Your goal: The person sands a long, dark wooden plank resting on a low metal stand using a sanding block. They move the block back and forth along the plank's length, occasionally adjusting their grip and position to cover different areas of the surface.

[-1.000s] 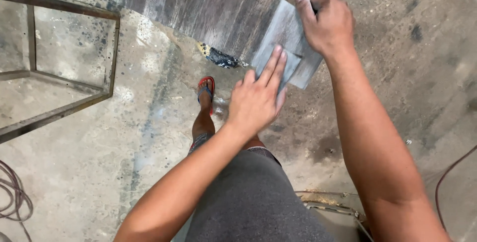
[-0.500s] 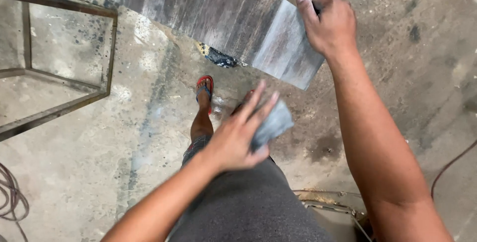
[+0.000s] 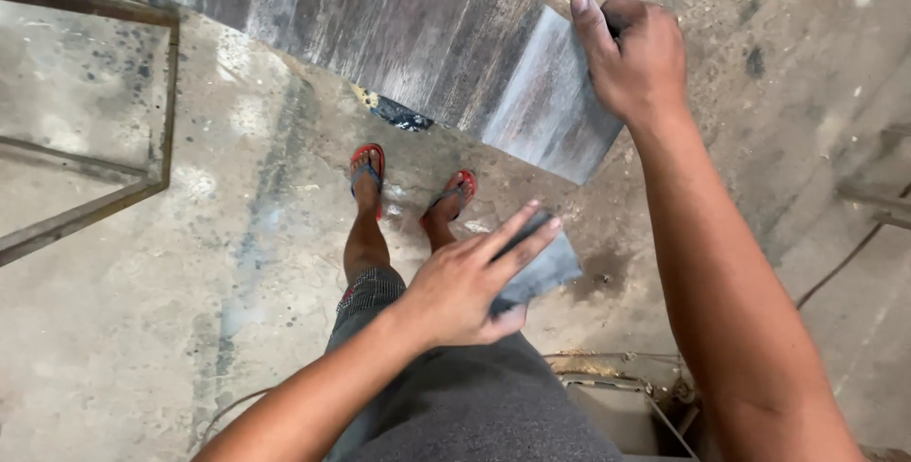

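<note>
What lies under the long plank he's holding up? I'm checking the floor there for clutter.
Under the plank, a dark blue-and-yellow scrap pokes out on the concrete floor. The rest of it, and the floor beneath the board, is covered. The right hand grips the plank's end.

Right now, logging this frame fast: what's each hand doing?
Left hand: holding a grey sanding pad.
Right hand: closed on the plank end.
</note>
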